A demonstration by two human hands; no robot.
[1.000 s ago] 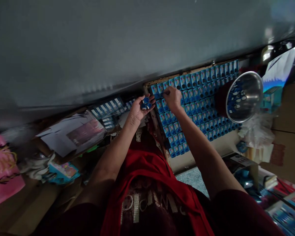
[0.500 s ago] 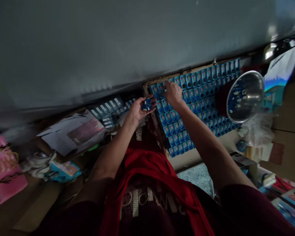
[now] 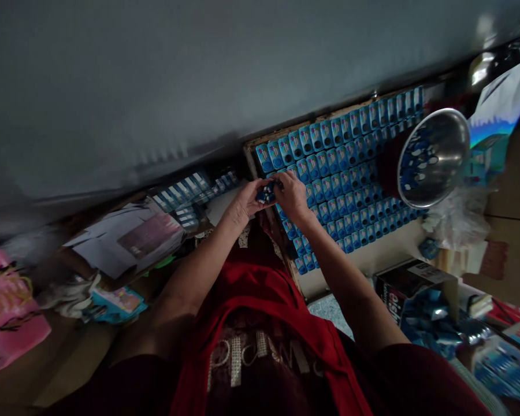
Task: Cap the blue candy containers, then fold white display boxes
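My left hand, palm up with fingers curled, cups several small round blue-and-white pieces. Bent over it, my right hand has its fingers closed at these pieces; what lies between its fingertips is hidden. Both hands are over the left edge of a wood-edged board, which carries rows of blue printed blister-like cards. Some cards show a dark round spot, others a blue round one. A steel bowl, tilted at the board's right end, holds more blue-and-white pieces.
Stacked blue-and-white packs and a box of papers lie left of the board. A pink bag is at far left. On the right are clear plastic bags, a black box and cardboard. A grey wall-like surface runs behind.
My right hand has come back from the top row of cards to the pieces in my left palm. The left fingers have curled in, and the view has shifted slightly.
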